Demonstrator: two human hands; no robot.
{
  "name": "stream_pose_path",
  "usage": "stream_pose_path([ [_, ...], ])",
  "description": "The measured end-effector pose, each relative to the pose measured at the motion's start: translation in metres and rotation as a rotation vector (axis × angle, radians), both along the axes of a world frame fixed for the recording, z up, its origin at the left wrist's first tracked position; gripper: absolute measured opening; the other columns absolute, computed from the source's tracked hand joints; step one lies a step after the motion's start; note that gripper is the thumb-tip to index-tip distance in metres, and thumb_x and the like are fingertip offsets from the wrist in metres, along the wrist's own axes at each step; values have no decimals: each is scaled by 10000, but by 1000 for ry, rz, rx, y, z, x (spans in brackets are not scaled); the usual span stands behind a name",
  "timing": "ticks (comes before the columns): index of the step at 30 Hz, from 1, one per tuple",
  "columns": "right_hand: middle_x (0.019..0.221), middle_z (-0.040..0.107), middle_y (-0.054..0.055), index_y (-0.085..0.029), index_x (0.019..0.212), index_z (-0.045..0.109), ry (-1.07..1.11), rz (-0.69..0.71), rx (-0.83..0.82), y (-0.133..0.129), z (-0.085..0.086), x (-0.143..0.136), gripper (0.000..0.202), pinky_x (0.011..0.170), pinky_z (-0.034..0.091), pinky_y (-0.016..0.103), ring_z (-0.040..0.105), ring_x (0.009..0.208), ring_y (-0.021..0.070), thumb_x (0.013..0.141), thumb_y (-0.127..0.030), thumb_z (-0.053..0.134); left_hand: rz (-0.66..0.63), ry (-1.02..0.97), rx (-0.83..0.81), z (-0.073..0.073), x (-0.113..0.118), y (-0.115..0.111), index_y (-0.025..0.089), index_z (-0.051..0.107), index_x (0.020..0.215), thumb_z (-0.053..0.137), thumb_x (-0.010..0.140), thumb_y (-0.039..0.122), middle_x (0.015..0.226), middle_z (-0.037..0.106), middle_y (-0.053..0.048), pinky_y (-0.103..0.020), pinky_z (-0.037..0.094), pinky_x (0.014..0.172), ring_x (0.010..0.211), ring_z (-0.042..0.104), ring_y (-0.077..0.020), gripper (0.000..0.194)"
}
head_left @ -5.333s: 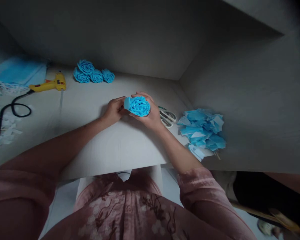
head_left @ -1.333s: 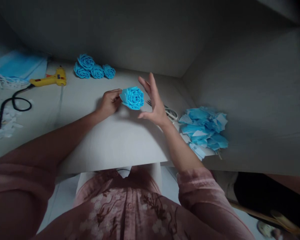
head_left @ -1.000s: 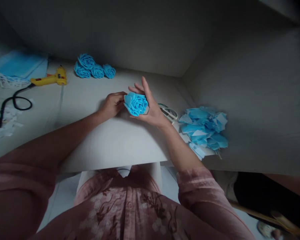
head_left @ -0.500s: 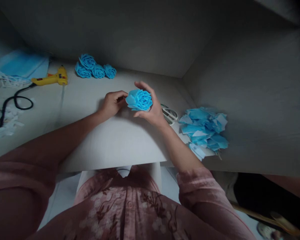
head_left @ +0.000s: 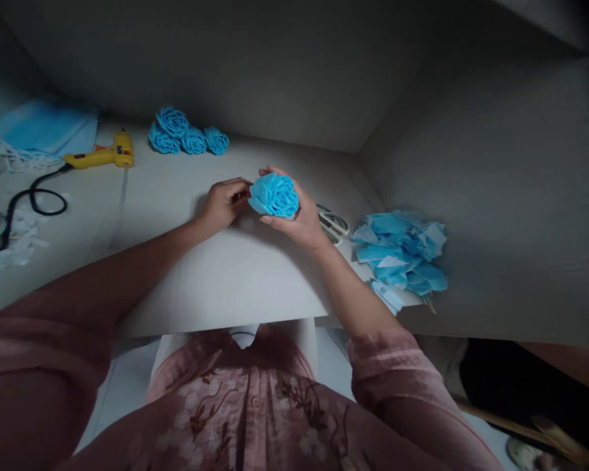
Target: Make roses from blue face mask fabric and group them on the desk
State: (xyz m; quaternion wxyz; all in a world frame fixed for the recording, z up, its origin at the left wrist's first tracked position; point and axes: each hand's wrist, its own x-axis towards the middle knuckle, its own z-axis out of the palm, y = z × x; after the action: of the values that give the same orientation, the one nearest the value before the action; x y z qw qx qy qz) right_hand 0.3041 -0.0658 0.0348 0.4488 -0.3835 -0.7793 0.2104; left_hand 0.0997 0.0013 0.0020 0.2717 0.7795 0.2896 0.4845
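Note:
A blue handmade flower (head_left: 275, 195), layered like a rose, is held above the middle of the white table (head_left: 216, 275). My right hand (head_left: 302, 219) curves round its right side, with fingers behind and thumb in front. At the flower's left end, my left hand (head_left: 224, 204) has its fingers closed in a pinch at the base; a stem there, if any, is hidden by the fingers. White-handled scissors (head_left: 332, 224) lie just past my right hand, partly covered by it.
Several finished blue flowers (head_left: 194, 140) sit at the back. A yellow glue gun (head_left: 101, 157) with a looped black cord (head_left: 27, 193), blue face masks (head_left: 42, 127) and white scraps (head_left: 22, 239) are on the left. Blue cut pieces (head_left: 402, 252) are heaped at the right, by the wall.
The fingers of my right hand have closed in from a wider spread to lie against the flower. The flower has turned slightly; my left hand has barely moved.

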Motion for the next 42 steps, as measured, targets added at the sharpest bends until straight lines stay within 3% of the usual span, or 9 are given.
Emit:
stream_pose_path([
  [3,1523,639,166,-247,1459,593,45,-16,27,0,-3,-1,851,1259,458,547,603,1458,341,815,-776,767,0,-11,51,0,-1,1,208,664,762,662,860,381,892,743,-50,-311,503,716,791,646,-183,199],
  [8,1669,501,182,-269,1646,403,-11,-25,14,4,0,-3,1178,1292,412,555,425,1605,370,694,-800,849,20,-96,-42,0,-5,9,213,703,778,703,887,448,874,752,-52,-340,546,774,870,697,-217,260],
  [12,1722,446,165,-272,1686,363,-36,-125,-50,10,-7,3,1003,1269,443,533,416,1619,319,891,-816,640,42,-225,-235,1,-7,16,209,743,855,747,886,534,850,765,-50,-348,567,781,847,707,-203,327],
  [17,1518,678,169,-199,1439,690,-40,-90,-175,15,-18,7,732,1209,495,531,625,1445,308,992,-756,528,-12,-261,-234,9,-2,11,201,760,929,737,931,538,1106,785,-83,-395,552,1038,1140,711,-212,338],
  [24,1027,857,82,-187,1214,791,16,77,-331,7,-18,-5,545,926,620,395,784,940,223,1027,-635,542,-181,-253,-280,14,8,-7,190,770,879,766,917,550,1179,780,-102,-412,547,1054,1198,706,-246,361],
  [30,925,837,47,-204,1119,781,129,-39,-341,10,-21,-2,451,762,586,293,728,784,160,984,-599,610,-45,-293,-328,7,-5,19,259,715,1280,629,980,680,1235,783,-102,-339,579,897,1086,732,-208,524],
  [34,901,824,47,-198,1113,783,102,-41,-360,9,-20,-2,435,701,552,278,680,715,145,981,-572,605,-12,-364,-288,24,-20,33,354,505,1528,399,1010,815,1440,689,-100,-361,564,945,1278,674,-241,702],
  [37,880,811,41,-189,1101,778,77,-40,-368,7,-21,-5,420,637,497,260,618,647,129,981,-546,592,-182,-460,-240,41,-21,29,419,355,1631,572,882,893,1569,587,-56,-426,507,1096,1465,541,-300,912],
  [42,782,746,18,-177,979,778,31,-60,-328,3,-21,-9,335,609,409,247,533,613,111,961,-472,620,-360,-611,-169,52,-13,19,512,388,1630,873,665,800,1499,617,-5,-467,424,1221,1525,479,-328,1117],
])
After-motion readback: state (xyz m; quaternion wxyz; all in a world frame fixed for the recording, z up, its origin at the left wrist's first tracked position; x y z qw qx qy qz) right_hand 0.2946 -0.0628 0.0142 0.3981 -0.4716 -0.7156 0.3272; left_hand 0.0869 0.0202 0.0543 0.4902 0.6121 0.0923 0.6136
